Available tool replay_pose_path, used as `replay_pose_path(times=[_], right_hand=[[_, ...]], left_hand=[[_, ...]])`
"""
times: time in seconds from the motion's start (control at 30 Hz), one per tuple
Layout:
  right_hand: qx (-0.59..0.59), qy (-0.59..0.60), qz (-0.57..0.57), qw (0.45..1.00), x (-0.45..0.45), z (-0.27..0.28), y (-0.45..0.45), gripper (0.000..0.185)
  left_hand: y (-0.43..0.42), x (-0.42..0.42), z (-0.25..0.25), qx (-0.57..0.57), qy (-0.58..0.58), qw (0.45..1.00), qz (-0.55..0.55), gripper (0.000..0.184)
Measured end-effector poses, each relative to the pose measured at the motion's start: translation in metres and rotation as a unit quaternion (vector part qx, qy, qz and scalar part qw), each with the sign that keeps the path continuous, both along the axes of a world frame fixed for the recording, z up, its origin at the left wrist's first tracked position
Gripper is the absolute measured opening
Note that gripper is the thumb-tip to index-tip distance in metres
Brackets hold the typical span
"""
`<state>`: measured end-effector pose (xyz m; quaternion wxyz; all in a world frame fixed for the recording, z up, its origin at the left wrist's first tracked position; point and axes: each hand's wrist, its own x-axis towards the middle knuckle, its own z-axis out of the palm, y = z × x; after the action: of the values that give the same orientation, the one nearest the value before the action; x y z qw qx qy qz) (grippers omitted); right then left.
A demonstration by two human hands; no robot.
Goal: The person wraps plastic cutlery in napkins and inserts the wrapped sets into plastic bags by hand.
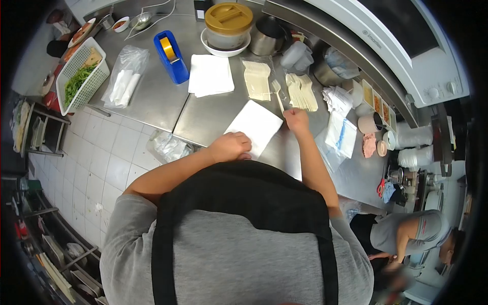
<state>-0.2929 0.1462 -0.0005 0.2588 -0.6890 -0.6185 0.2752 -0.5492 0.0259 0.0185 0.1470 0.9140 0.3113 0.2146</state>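
And the right hand [296, 121] pinches a pale, thin fork [277, 91] by its handle, just beside a napkin [258, 124] on the brushed-steel table [206, 114]. The left hand [231, 146] curls over the napkin's near edge; gripping or pressing, I can't tell. The napkin lies flat, fork not on it yet. Plenty left: squared white napkin stack [211, 75], ridged cream cutlery piles [256, 81].

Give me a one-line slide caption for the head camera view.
At a metal counter, left hand on a white sheet, right hand holding a pale fork.
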Motion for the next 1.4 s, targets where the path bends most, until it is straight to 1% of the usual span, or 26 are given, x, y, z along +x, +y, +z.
replay_pose_path(times=[0.03, 0.13, 0.23, 0.3, 0.33, 0.4, 0.43, 0.53, 0.63, 0.73, 0.83, 0.93, 1.13, 1.23, 1.33, 1.4], right_hand=[[-0.080, 0.012, 0.002, 0.997, 0.006, 0.020, -0.017, 0.022], [-0.162, 0.130, -0.008, 0.978, 0.048, 0.011, -0.053, 0.022], [-0.047, 0.011, 0.039, 0.998, 0.072, 0.019, -0.068, 0.023], [0.074, -0.023, 0.032, 0.996, 0.073, 0.018, -0.053, 0.024], [0.135, -0.040, 0.030, 0.990, 0.073, 0.017, -0.040, 0.025], [0.214, -0.134, -0.021, 0.967, 0.083, -0.005, -0.003, 0.024], [0.253, -0.180, -0.044, 0.950, 0.089, -0.014, 0.013, 0.024], [0.235, -0.197, -0.044, 0.951, 0.094, -0.022, 0.031, 0.022], [0.147, -0.156, -0.046, 0.976, 0.097, -0.021, 0.035, 0.021], [0.176, -0.178, -0.058, 0.966, 0.085, -0.015, 0.023, 0.018], [0.264, -0.188, -0.075, 0.943, 0.073, -0.012, 0.013, 0.011], [0.291, -0.190, -0.041, 0.937, 0.072, -0.018, 0.015, 0.010], [0.282, -0.203, -0.047, 0.937, 0.062, -0.029, 0.020, 0.023], [0.247, -0.238, -0.079, 0.936, 0.053, -0.025, 0.022, 0.022], [0.234, -0.221, -0.070, 0.944, 0.055, -0.018, 0.029, 0.021], [0.186, -0.201, -0.064, 0.960, 0.064, -0.023, 0.037, 0.022]], left_hand=[[-0.001, 0.000, -0.006, -0.011, -0.013, 1.000, -0.001, 0.019], [-0.003, 0.003, -0.016, -0.037, -0.034, 0.999, 0.000, 0.018], [-0.003, 0.009, -0.019, -0.053, -0.045, 0.998, 0.003, 0.016], [-0.005, 0.014, -0.020, -0.059, -0.054, 0.997, -0.001, 0.016], [-0.005, 0.016, -0.016, -0.076, -0.047, 0.996, 0.007, 0.016], [-0.006, 0.019, -0.007, -0.107, -0.034, 0.993, 0.026, 0.017], [-0.007, 0.020, -0.006, -0.106, -0.045, 0.993, 0.030, 0.017], [-0.011, 0.019, -0.007, -0.099, -0.076, 0.991, 0.043, 0.016], [-0.014, 0.020, -0.011, -0.089, -0.104, 0.989, 0.055, 0.017], [-0.017, 0.022, -0.010, -0.087, -0.111, 0.988, 0.064, 0.017], [-0.019, 0.022, -0.009, -0.081, -0.114, 0.988, 0.072, 0.016], [-0.018, 0.022, -0.009, -0.074, -0.115, 0.988, 0.070, 0.017], [-0.016, 0.020, -0.018, -0.081, -0.123, 0.987, 0.061, 0.021], [-0.015, 0.019, -0.018, -0.078, -0.127, 0.987, 0.058, 0.021], [-0.016, 0.019, -0.017, -0.077, -0.127, 0.987, 0.058, 0.020], [-0.015, 0.019, -0.017, -0.076, -0.126, 0.987, 0.061, 0.020]])
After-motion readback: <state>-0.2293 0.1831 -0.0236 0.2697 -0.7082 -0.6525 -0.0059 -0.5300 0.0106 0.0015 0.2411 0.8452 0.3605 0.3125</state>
